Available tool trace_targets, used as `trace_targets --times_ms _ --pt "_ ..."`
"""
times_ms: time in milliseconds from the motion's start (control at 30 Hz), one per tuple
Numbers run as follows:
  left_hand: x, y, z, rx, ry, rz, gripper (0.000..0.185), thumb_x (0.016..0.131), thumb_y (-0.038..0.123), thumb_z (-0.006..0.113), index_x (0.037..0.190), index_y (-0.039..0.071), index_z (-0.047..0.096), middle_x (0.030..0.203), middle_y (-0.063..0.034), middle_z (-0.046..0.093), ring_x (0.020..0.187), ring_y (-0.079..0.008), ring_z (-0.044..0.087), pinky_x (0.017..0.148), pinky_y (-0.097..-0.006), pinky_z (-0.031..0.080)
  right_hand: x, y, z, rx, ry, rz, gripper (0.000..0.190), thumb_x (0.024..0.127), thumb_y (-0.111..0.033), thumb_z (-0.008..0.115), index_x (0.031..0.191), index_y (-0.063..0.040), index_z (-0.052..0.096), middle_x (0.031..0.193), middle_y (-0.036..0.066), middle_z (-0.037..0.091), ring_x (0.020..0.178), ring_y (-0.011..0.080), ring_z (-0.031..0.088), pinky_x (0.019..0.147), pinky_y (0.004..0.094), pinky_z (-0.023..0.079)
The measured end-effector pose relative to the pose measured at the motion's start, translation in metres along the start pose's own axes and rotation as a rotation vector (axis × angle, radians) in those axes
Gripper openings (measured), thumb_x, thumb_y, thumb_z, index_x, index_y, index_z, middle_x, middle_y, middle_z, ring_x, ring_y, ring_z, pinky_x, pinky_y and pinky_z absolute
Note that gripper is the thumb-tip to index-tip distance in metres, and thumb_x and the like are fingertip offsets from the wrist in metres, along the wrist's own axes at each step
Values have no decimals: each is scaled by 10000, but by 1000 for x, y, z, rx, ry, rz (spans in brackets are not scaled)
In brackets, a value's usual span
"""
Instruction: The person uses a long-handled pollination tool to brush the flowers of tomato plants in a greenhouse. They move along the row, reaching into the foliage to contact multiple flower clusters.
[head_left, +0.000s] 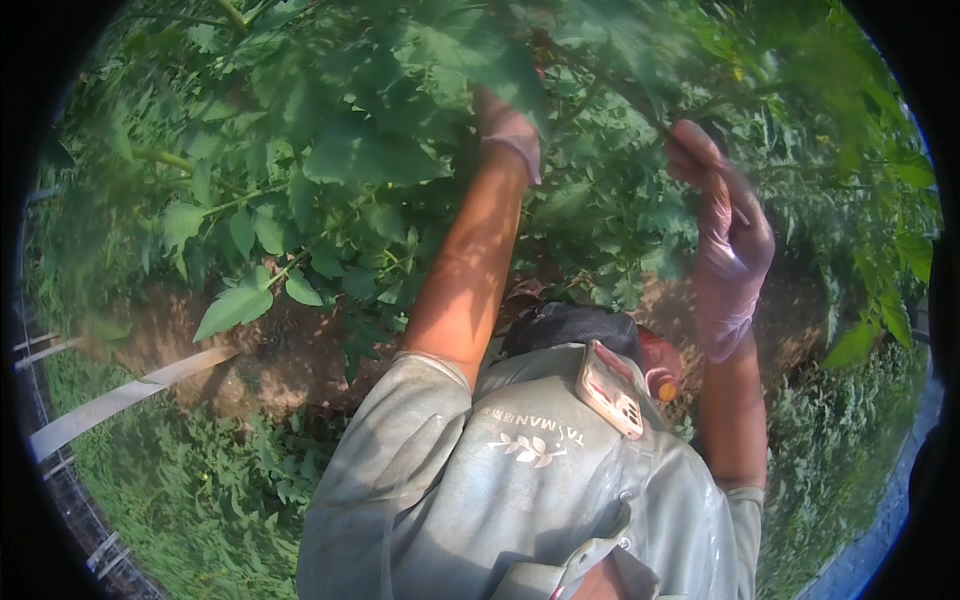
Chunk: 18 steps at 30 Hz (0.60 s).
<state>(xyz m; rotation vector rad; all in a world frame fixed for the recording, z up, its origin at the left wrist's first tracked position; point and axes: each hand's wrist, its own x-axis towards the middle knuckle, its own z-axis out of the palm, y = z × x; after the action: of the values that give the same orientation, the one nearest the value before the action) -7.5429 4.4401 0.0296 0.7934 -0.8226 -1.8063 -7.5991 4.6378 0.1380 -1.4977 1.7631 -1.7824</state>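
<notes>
My left hand (508, 129), in a thin translucent glove, reaches up among the leafy plants (367, 154), which look like tomato plants. Leaves cover its fingers, so what they hold or touch cannot be seen. Further right, my gloved right hand (726, 214) is raised with its fingers bent together at a thin dark plant stem (637, 101), pinching it. This stem slants up and left behind blurred leaves. Some red shows between the leaves above my left hand, too small to name.
A phone (611, 390) lies against my shirt front, near a dark mesh item (570, 328) and a red object with an orange end (661, 371). Bare soil (292, 360) lies under the foliage. A pale strip (135, 401) crosses at the left. Leafy branches hang close on both sides.
</notes>
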Motion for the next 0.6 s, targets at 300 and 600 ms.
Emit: trace_targets --times_ms 300,600 --pt "20 -24 -18 83 -26 78 350 791 127 610 1110 4 535 848 -65 588 659 -146 545 537 -284 476 -16 -1 2 92 -38 -16 307 933 -170 498 1193 -11 534 1200 215 546 1078 290 562 920 385 449" --pt "-4 9 -3 270 -12 27 255 834 92 581 1072 17 532 955 -53 579 822 -163 527 755 -305 427 -19 -14 -1 175 38 -36 224 923 -78 491 1119 5 563 1136 221 581 991 275 602 863 367 487"
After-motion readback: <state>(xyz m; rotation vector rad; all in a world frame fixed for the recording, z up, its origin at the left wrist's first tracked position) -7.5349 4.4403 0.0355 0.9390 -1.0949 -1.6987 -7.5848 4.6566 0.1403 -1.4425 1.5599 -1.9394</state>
